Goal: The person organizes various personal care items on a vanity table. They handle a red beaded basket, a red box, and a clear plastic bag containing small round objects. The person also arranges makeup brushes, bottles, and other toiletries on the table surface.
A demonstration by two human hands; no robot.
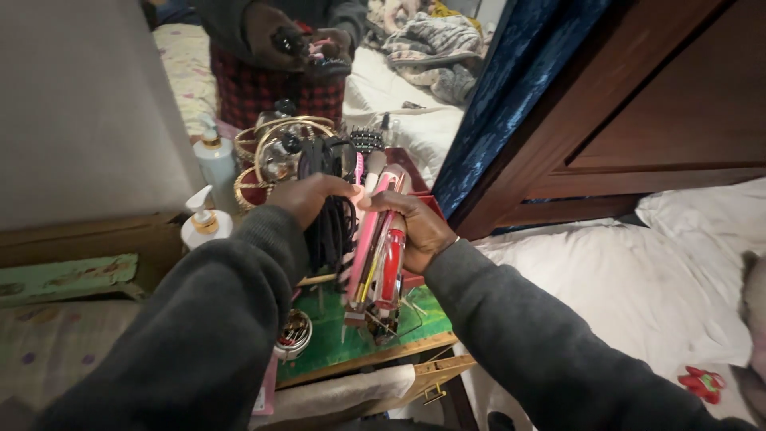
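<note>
While the fingers of the right hand [419,227] curl around a bundle of long pink and red plastic sticks and pens [375,247], the thumb presses on the near face of the bundle, so the bundle lies clamped between thumb and fingers and hangs down below the palm. Just to the left, the left hand [307,199] has its fingers bent and pressed together over the top of a thick hank of black elastic hair bands [331,223]; the bands droop beneath the fingers and touch the pink sticks beside them. Both dark grey sleeves run back toward the near edge. Below the hands lies a green mat on a wooden stand [359,343], with a small round tin [294,334] at its left. Farther off, behind the left hand, stand gold bangles [275,148], a black bristle hairbrush [367,140] and two white pump bottles with gold collars [211,191]. A mirror [335,48] at the far side reflects the hands. To the right spreads a bed with white pillows [638,279], a small red toy [702,383] lying on it near the corner.
</note>
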